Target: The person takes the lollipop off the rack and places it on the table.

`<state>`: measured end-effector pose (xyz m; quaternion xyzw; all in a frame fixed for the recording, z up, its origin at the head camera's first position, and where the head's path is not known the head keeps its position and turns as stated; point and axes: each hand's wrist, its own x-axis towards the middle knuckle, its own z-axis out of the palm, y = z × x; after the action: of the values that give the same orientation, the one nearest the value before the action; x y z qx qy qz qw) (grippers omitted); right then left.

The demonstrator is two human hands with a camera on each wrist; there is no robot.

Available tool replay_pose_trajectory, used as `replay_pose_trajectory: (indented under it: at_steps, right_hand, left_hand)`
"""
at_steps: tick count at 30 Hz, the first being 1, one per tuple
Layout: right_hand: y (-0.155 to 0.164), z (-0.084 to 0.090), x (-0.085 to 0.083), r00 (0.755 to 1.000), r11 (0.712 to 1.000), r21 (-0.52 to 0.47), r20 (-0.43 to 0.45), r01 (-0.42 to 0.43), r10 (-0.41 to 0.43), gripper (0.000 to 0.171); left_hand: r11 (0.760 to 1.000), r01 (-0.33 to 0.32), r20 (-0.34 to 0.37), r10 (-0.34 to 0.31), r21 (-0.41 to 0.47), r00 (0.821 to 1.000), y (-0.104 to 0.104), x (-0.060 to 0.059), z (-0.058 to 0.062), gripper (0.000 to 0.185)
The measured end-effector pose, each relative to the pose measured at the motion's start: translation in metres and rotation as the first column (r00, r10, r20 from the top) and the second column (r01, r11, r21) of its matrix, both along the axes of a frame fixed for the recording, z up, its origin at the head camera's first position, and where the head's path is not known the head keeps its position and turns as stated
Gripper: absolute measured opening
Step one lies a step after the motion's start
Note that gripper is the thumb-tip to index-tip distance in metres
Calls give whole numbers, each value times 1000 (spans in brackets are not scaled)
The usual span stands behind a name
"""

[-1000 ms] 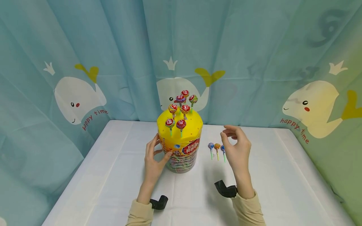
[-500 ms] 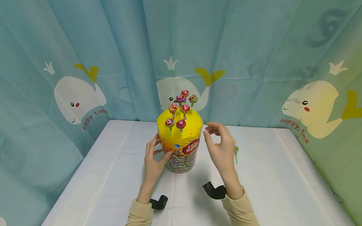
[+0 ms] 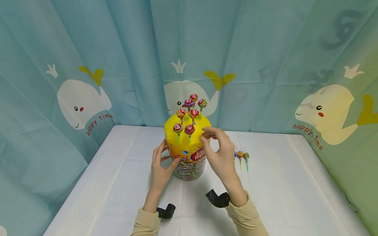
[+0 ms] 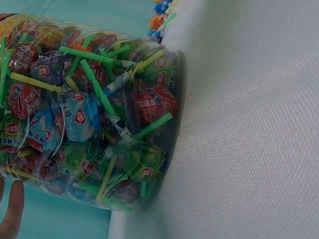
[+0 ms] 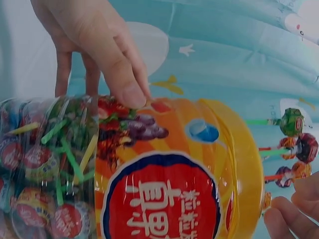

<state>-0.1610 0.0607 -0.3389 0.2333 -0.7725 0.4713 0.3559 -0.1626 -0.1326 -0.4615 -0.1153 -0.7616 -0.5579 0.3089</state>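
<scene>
A clear lollipop tub (image 3: pixel 188 160) with a yellow lid (image 3: pixel 195 131) stands mid-table, packed with wrapped lollipops. Several lollipops (image 3: pixel 189 113) stand upright in the lid's holes. My left hand (image 3: pixel 161 164) holds the tub's left side, thumb and fingers against its wall; the right wrist view shows that hand (image 5: pixel 94 45) on the tub (image 5: pixel 164 174). My right hand (image 3: pixel 217 152) hovers at the lid's right edge, holding nothing, its fingers loosely bent and thumb and forefinger apart. Right of it, loose lollipops (image 3: pixel 243 156) lie on the table.
The white table (image 3: pixel 280 186) is walled by a teal whale-print curtain (image 3: pixel 265 49) at the back and both sides. In the left wrist view the tub (image 4: pixel 89 114) fills the left, with cloth-covered table (image 4: pixel 249 124) on the right. Black wrist mounts (image 3: pixel 218 198) sit near both sleeves.
My right hand has moved left from the loose lollipops on the table to the lid's right edge, uncovering those lollipops. The left hand and tub have stayed put.
</scene>
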Motion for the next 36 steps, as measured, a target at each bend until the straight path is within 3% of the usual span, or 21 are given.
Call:
replay_pose_trajectory:
  at_steps: [13, 22, 30, 36]
  right_hand:
    - [-14, 5, 3, 997, 997, -2, 13, -71, 71, 33]
    - [-22, 6, 5, 995, 995, -26, 20, -93, 93, 44]
    - [-27, 4, 3, 997, 997, -32, 12, -73, 73, 42]
    - [-28, 3, 2, 998, 997, -38, 2, -65, 65, 40]
  left_hand:
    - [1000, -5, 18, 5, 5, 1000, 2, 1, 4, 80]
    - [1000, -22, 29, 22, -9, 999, 9, 14, 29, 74]
    - [1000, -18, 21, 18, -6, 1000, 2, 1, 5, 79]
    - [1000, 8, -7, -8, 10, 1000, -1, -2, 0, 75]
